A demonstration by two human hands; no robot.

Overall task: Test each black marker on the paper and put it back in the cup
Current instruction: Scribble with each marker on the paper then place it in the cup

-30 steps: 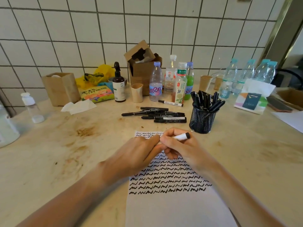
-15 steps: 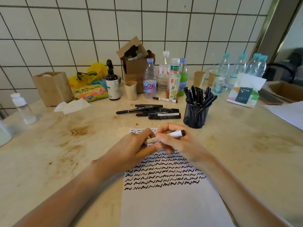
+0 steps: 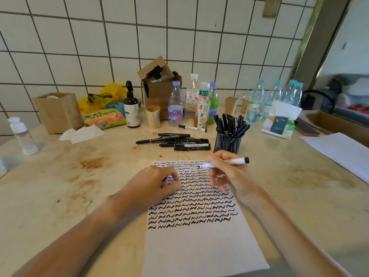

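**Marker uncapped over the scribbled sheet**

Marker (image 3: 225,163), white-barrelled with a black end, lies almost level above the far edge of the paper (image 3: 199,242), its bare tip pointing left. The right hand (image 3: 227,176) pinches it between thumb and fingertips. The left hand (image 3: 153,186) rests on the sheet's left side with fingers curled inward; whether it holds the cap cannot be told. Rows of black squiggles cover the paper's far half. Just beyond the right hand stands the black mesh cup (image 3: 228,141), full of upright markers. Left of the cup, a loose pile of black markers (image 3: 175,141) lies on the stained table (image 3: 60,186). Bottles (image 3: 191,102) line the tiled wall farther back.
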